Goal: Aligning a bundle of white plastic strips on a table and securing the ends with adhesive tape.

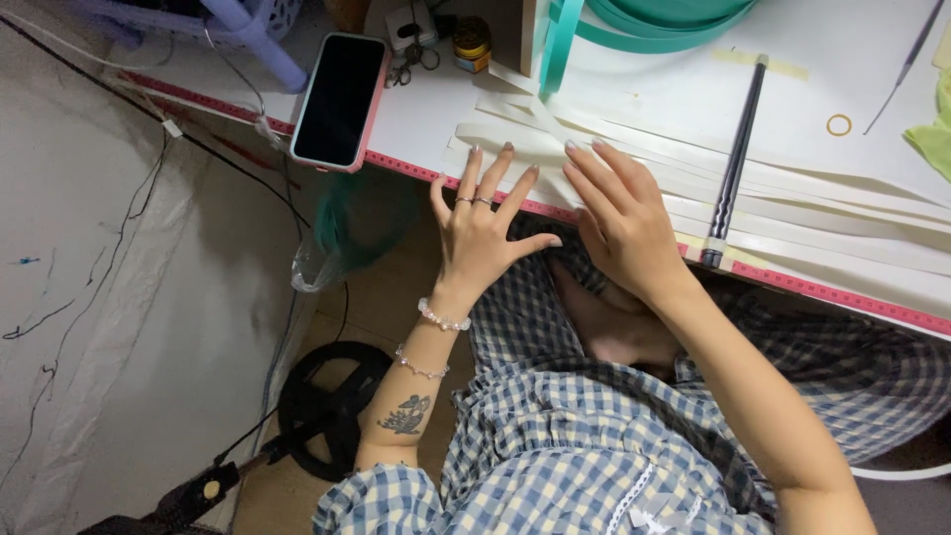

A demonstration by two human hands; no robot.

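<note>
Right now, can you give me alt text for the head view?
Both hands, left hand and right hand, press flat on white paper strips at the edge of a white table; a black phone in a pink case lies to their left.

The strips (pixel 753 213) under both hands look like matt, smooth white plastic or stiff paper; which one cannot be told. The table (pixel 436 109) is smooth, matt white. The phone (pixel 340 99) has a glossy black glass face in a pink plastic case. The black rod (pixel 733 159) shines like lacquered plastic or metal. The teal bands (pixel 634 30) are glossy plastic. Beads on the bracelet (pixel 443 319) look clear and polished. The checked dress (pixel 555 436) is soft, matt cloth.
</note>
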